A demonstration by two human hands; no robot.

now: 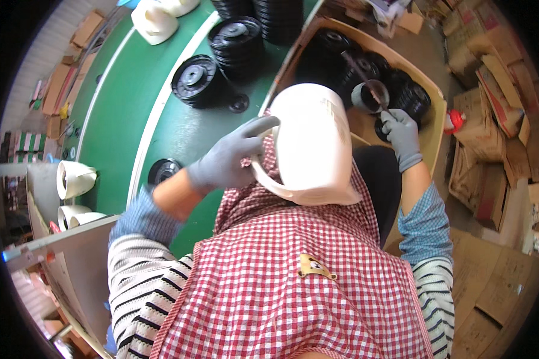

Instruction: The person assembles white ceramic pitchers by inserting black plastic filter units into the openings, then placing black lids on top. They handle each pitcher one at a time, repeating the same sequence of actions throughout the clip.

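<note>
Gripping white jug (314, 143) by handle just above red checked apron (269, 263), with gloved left hand (230, 154) curled closed. Pinching slim dark stick (375, 93), seen against blurred grey-rimmed ring (359, 96), with gloved right hand (403, 136) closed, over carton (436, 128) of black round parts (413, 96). Beyond, on green table (111, 113): stacked black discs (236, 45), then more white vessels (154, 23) near far edge of view.

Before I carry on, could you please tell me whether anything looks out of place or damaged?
No spill or clear damage shows. One black disc lies alone on the green surface, left of the left hand, apart from the stacked black discs. Cardboard boxes at right look untidy, jumbled at angles.
</note>
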